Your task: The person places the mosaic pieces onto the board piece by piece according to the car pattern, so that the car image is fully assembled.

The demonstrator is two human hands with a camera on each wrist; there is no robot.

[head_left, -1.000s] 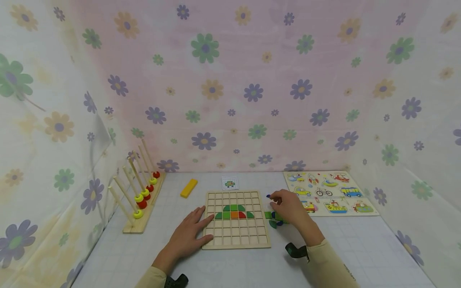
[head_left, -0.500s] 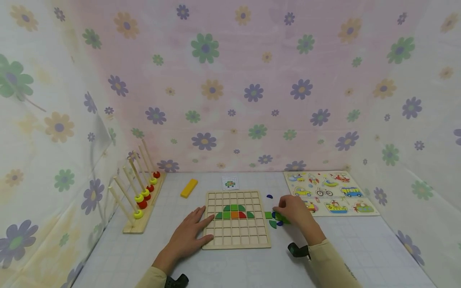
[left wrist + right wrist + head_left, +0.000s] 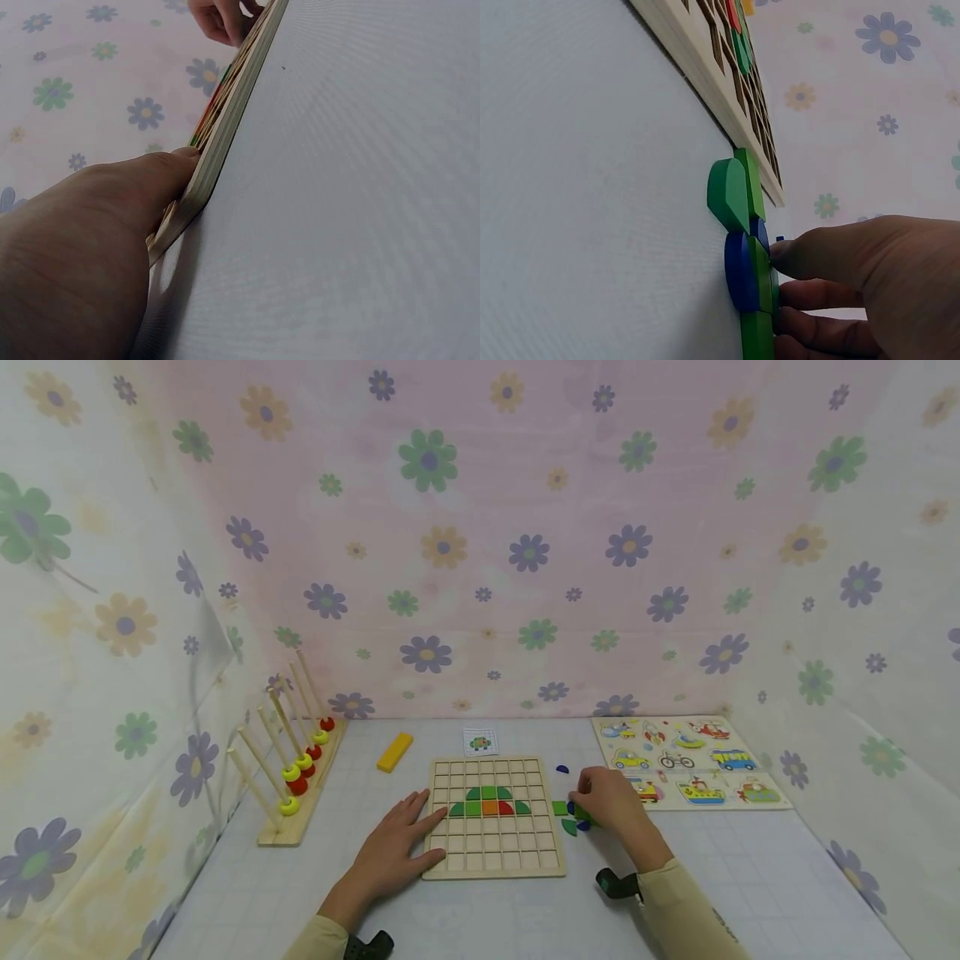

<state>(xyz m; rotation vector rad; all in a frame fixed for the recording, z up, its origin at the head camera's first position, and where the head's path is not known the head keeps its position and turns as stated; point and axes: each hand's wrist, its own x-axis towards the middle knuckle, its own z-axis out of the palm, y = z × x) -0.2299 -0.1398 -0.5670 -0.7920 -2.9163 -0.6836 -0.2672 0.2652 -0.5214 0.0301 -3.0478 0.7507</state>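
Note:
My left hand rests with spread fingers on the left edge of a wooden grid board. Green pieces, an orange square and a red piece form a dome in its cells. Right of the board, my right hand has its thumb and fingertips at a cluster of loose blocks; whether it pinches one I cannot tell. Among them are a green quarter-round block, a blue rounded block and a light green square. A blue half-round block lies apart, farther back.
Behind the board lies a small picture card with a turtle-like pattern. A yellow block is at the back left. Farther left stands a peg rack with red and yellow beads. A picture puzzle board lies at the right.
My right hand has left the blue half-round block and moved slightly right and nearer, down to the block cluster. The left hand has stayed on the board.

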